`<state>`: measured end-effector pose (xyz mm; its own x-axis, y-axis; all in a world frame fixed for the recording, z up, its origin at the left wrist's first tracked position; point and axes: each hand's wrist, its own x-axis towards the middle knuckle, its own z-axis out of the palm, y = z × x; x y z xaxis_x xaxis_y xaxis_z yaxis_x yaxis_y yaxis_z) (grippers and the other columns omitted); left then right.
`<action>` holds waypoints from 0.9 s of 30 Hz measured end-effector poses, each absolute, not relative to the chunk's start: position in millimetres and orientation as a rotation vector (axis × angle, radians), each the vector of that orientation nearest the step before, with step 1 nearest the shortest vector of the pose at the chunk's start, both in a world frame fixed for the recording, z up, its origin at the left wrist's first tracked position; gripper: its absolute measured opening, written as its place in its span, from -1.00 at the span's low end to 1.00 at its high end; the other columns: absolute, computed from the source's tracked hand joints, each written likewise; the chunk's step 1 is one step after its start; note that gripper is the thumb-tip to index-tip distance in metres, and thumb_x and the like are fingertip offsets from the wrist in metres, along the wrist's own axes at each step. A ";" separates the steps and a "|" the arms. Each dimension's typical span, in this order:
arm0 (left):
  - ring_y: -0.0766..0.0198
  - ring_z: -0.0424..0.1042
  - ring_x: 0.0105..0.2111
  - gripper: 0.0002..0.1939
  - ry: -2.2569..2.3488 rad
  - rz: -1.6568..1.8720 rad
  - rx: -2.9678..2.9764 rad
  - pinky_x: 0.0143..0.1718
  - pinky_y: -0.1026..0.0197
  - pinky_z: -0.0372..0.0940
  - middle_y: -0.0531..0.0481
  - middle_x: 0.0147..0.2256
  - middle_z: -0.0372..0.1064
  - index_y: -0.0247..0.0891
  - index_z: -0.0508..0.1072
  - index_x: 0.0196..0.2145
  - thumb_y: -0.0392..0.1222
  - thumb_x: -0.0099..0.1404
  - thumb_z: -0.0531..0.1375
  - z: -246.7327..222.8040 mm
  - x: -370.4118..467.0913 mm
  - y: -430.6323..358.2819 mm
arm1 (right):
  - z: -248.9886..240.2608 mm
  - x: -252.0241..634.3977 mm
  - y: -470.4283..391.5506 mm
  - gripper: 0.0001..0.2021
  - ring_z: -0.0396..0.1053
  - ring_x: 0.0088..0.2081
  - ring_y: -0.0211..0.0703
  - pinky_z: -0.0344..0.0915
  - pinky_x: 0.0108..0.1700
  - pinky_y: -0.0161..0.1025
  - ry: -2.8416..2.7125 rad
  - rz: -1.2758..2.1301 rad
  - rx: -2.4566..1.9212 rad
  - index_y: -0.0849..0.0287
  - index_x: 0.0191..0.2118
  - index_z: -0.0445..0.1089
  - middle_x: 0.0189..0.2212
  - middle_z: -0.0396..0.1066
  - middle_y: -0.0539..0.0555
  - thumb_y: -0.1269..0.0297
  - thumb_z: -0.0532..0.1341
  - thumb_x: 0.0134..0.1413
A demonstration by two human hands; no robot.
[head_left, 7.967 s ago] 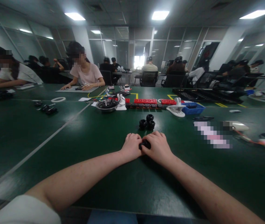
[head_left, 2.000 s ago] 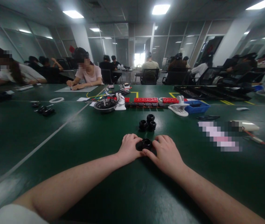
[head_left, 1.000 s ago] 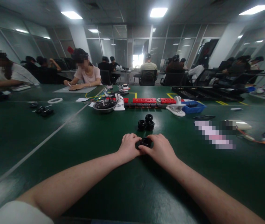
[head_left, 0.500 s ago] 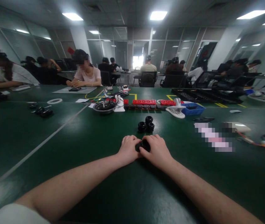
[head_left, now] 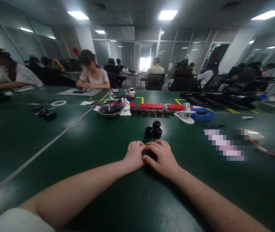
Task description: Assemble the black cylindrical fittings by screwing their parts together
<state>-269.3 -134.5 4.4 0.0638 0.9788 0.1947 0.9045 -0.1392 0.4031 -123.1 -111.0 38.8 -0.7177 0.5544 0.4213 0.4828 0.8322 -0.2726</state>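
Note:
On the green table, my left hand [head_left: 134, 155] and my right hand [head_left: 162, 158] meet around a dark object [head_left: 150, 155]. Its shape is mostly hidden by my fingers. Both hands are closed on it, the left from its left side and the right from above and the right. Just beyond my fingertips stand three black ring-shaped parts, grouped close together: one at the back [head_left: 156, 124], one at front left [head_left: 149, 131] and one at front right [head_left: 158, 131].
Farther back lie a red-and-black strip [head_left: 152, 106], a round tray of cables [head_left: 109, 110], a white clamp [head_left: 185, 114] and a blue bin [head_left: 203, 114]. A cable device [head_left: 255, 134] lies right. People sit across the table.
The fingers of my right hand have shifted over the dark object and cover more of its top. The whole view has moved slightly; the three black parts stand as before.

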 end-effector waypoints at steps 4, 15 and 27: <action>0.17 0.16 -0.21 -0.75 1.927 0.639 2.162 -0.12 0.09 0.06 -0.01 -0.26 0.20 -0.18 0.35 -0.31 -0.12 -0.01 0.15 2.1 -270.2 -134.1 | 36.9 -122.9 -112.6 -0.82 0.06 0.00 -0.03 -0.07 0.05 -0.01 -2.493 0.135 -0.735 0.13 -0.38 0.38 -0.06 0.28 0.04 0.17 0.12 -0.04; 0.17 0.15 -0.21 -0.66 1.951 0.681 2.119 -0.10 0.10 0.04 0.00 -0.29 0.20 -0.19 0.38 -0.30 -0.06 -0.08 0.22 5.9 -268.5 -137.0 | 35.6 -111.9 -116.1 -0.79 0.01 0.06 0.04 -0.19 0.08 0.17 -2.459 0.070 -0.697 0.09 -0.52 0.44 -0.05 0.27 0.03 0.26 0.09 -0.03; 0.17 0.16 -0.23 -0.52 1.923 0.744 2.100 -0.12 0.08 0.04 0.00 -0.30 0.20 -0.16 0.38 -0.25 0.16 -0.10 0.19 4.6 -269.1 -135.7 | 38.2 -104.4 -112.1 -0.70 0.03 0.05 0.04 -0.21 0.09 0.15 -2.494 -0.025 -0.927 0.10 -0.57 0.44 -0.10 0.31 0.06 0.21 0.04 0.02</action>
